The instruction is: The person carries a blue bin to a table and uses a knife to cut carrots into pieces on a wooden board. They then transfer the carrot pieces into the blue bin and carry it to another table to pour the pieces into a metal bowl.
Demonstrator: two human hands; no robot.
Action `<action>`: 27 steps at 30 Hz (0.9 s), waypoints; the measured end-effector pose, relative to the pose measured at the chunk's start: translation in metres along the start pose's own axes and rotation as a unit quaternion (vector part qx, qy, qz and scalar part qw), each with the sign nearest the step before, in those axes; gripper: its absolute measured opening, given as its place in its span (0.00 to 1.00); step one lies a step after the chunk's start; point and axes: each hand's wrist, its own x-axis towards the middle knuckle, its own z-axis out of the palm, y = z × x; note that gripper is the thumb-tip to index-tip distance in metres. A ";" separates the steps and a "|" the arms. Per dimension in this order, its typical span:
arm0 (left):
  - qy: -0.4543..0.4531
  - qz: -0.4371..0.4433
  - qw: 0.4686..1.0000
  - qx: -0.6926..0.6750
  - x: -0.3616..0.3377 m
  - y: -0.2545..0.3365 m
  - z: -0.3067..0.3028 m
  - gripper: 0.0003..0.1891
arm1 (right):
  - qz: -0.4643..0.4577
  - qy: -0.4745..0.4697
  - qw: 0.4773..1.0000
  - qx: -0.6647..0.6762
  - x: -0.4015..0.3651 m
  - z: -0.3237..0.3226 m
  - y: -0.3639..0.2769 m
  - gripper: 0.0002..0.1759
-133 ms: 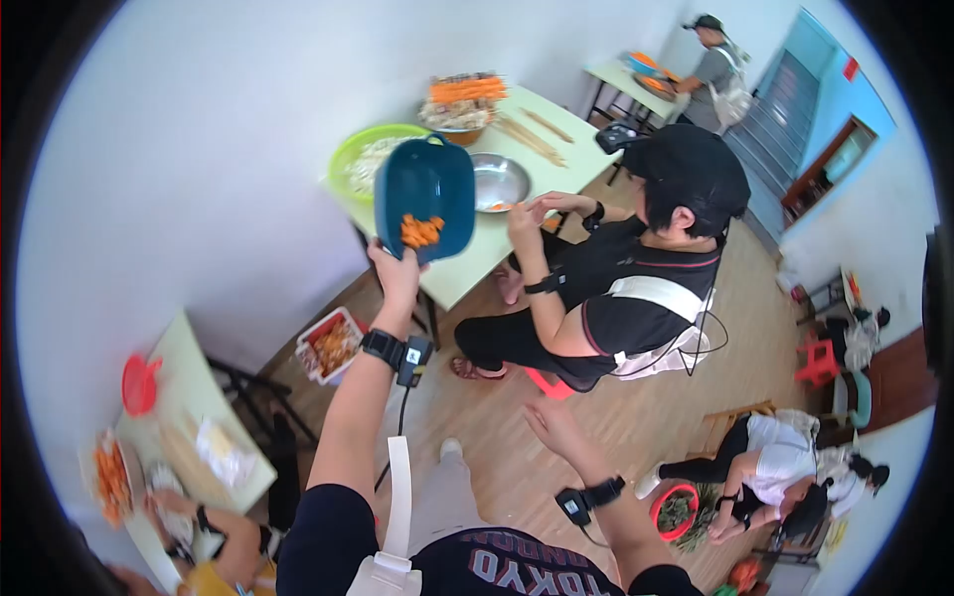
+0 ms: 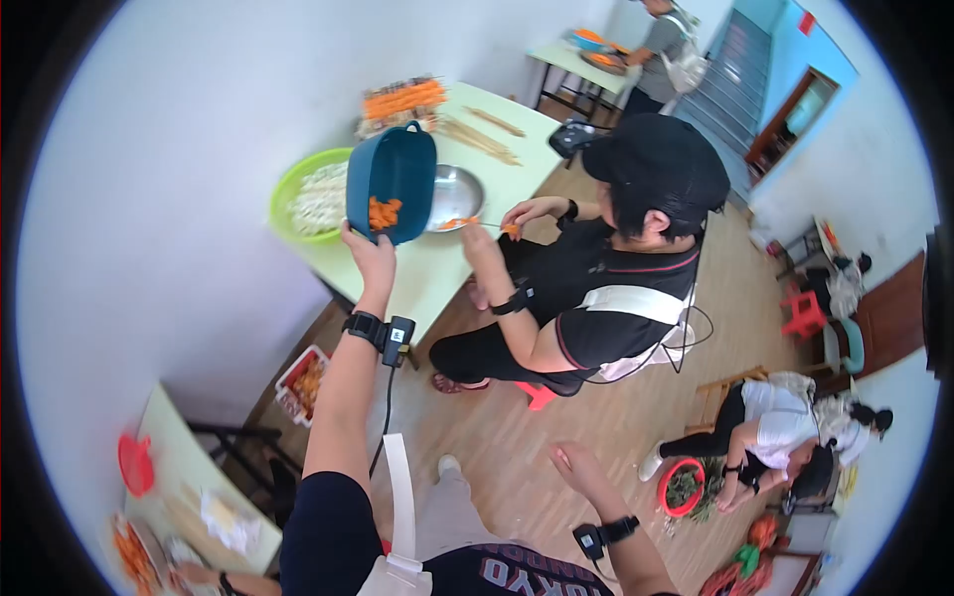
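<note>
My left hand (image 2: 371, 260) grips the lower edge of a dark blue plastic basin (image 2: 405, 174), which is tilted up above the table. Small orange chunks (image 2: 384, 213) lie at its low end. Just behind the basin, on the table, stand a lime-green basin (image 2: 288, 189) of whitish pieces and a steel bowl (image 2: 459, 195) with a few orange bits. My right hand (image 2: 579, 467) hangs over the floor, empty, its fingers loosely bent.
A seated person in a black cap (image 2: 656, 169) handles a skewer with orange pieces at the table (image 2: 407, 283). Loaded skewers (image 2: 402, 97) and bare sticks (image 2: 479, 139) lie at its far end. A crate (image 2: 303, 382) stands on the floor; other people work at right, back and lower left.
The view has shifted, so the table and people sit further left. The blue basin is tipped more and nearer the steel bowl. My right hand's fingers are more bent.
</note>
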 end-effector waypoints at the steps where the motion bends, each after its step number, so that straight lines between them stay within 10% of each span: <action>1: 0.019 0.066 0.995 0.070 -0.007 -0.016 0.026 0.33 | 0.048 0.001 0.999 -0.008 -0.027 -0.007 0.014 0.14; 8: -0.076 0.110 0.986 0.098 -0.015 -0.066 0.128 0.40 | 0.309 0.043 0.950 0.022 -0.106 -0.025 0.019 0.14; 18: -0.064 0.182 0.963 0.188 0.019 -0.076 0.120 0.39 | 0.270 0.009 0.963 0.000 -0.048 -0.027 0.028 0.13; 27: 0.112 -0.226 0.948 -0.195 0.009 -0.033 0.048 0.27 | 0.158 -0.020 0.987 0.008 -0.021 -0.072 0.037 0.13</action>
